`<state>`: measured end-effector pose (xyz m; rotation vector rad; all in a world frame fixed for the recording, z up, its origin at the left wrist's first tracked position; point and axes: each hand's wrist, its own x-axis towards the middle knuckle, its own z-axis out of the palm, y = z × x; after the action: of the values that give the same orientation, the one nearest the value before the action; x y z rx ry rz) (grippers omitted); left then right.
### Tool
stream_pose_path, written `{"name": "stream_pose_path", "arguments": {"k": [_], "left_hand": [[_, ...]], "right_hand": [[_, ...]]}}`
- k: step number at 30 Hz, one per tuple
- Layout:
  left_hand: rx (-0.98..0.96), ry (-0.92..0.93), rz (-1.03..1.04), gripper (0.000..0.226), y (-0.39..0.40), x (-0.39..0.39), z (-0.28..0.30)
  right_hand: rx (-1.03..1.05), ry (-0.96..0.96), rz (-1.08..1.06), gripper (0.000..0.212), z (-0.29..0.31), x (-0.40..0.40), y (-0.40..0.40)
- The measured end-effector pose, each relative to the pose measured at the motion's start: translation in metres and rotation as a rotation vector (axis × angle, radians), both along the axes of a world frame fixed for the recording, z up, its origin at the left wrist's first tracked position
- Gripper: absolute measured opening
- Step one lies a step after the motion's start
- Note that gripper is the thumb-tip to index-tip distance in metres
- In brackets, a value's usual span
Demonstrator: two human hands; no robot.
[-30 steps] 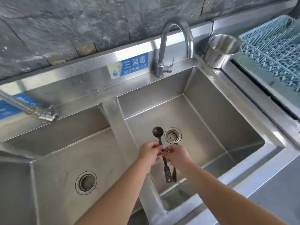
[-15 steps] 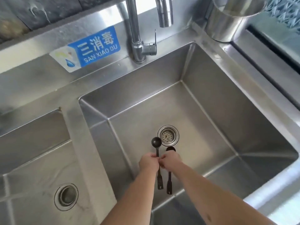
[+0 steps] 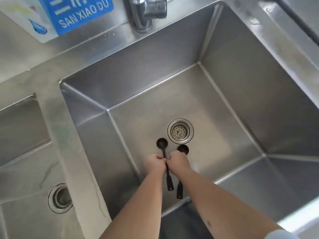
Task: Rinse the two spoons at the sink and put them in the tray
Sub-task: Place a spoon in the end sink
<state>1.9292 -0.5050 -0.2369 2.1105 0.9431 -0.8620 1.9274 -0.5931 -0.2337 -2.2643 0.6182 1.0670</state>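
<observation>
Spoons, head view: left hand (image 3: 154, 162) pinches the left spoon (image 3: 162, 144), right hand (image 3: 177, 161) closed on the right spoon (image 3: 183, 149). Both hang low in the sink (image 3: 224, 100), bowls away toward the drain (image 3: 180, 131), handles toward the person. Faucet (image 3: 146, 11) far ahead, no water.

sign: blue sticker (image 3: 76, 12) | text: "SAN XIAO DU", characters above cut off | on: steel backsplash, far left of faucet base (image 3: 143, 16)

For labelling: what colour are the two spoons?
Black, both spoons, clearest in the head view.
</observation>
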Motion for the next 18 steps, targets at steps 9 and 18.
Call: {"name": "stream_pose_path", "arguments": {"k": [9, 18], "left_hand": [[-0.066, -0.053, -0.218, 0.056, 0.012, -0.003, 0.073], [0.028, -0.569, -0.742, 0.060, 0.101, -0.021, 0.219]], "right_hand": [[0.029, -0.114, 0.071, 0.023, 0.073, -0.007, -0.007], [-0.136, -0.447, 0.425, 0.074, 0.210, -0.032, 0.033]]}}
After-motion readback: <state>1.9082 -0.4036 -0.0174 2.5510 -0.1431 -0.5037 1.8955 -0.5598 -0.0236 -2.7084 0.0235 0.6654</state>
